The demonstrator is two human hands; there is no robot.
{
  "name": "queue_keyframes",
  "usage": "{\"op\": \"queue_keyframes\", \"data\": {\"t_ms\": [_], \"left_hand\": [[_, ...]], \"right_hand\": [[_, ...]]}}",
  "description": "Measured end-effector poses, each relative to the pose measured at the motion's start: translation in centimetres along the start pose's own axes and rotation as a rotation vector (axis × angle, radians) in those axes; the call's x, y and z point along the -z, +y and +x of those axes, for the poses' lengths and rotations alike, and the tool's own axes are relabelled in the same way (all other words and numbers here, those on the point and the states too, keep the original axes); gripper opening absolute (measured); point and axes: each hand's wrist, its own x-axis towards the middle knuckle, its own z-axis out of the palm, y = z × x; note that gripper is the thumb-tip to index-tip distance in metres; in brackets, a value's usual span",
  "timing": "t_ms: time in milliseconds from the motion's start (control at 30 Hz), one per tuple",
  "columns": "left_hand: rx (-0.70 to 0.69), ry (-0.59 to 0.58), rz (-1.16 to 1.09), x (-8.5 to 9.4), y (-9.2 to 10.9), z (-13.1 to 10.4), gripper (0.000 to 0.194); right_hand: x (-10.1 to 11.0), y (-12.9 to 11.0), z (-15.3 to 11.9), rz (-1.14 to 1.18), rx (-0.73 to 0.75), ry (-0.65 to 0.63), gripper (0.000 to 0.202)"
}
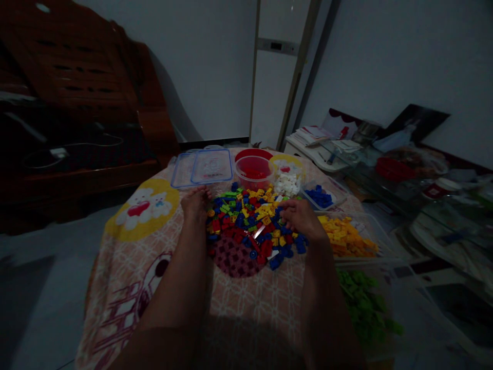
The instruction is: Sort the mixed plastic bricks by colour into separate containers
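Note:
A mixed pile of coloured building bricks [252,218] lies in the middle of a patterned tablecloth [258,303]. My left hand [196,201] rests at the pile's left edge, its fingers pointing away from me; what they hold, if anything, is too dark to make out. At the right side of the pile is my right hand [302,218], thumb and fingers brought together by yellow and blue bricks; I cannot tell what is between them. White bricks [288,184] form a small heap beyond the pile.
A round tub with red bricks [254,172] and clear lids [211,166] stand at the back. On the right are boxes of blue [319,197], yellow [346,237] and green bricks [364,303]. A wooden bench [77,97] is at left, a cluttered glass table at right.

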Motion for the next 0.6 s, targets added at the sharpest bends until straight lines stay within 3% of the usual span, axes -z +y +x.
{"op": "queue_keyframes", "data": {"t_ms": [333,433,600], "left_hand": [[-0.002,-0.022,-0.010,0.0,0.1,-0.4,0.016],[0.001,-0.020,-0.003,0.0,0.2,-0.4,0.017],[0.006,0.001,-0.017,-0.2,0.3,-0.5,0.017]], "right_hand": [[-0.1,0.4,0.2,0.422,0.042,0.089,0.029],[-0.2,0.9,1.1,0.576,0.045,0.284,0.029],[0.4,2.9,2.9,0.758,0.092,0.732,0.037]]}}
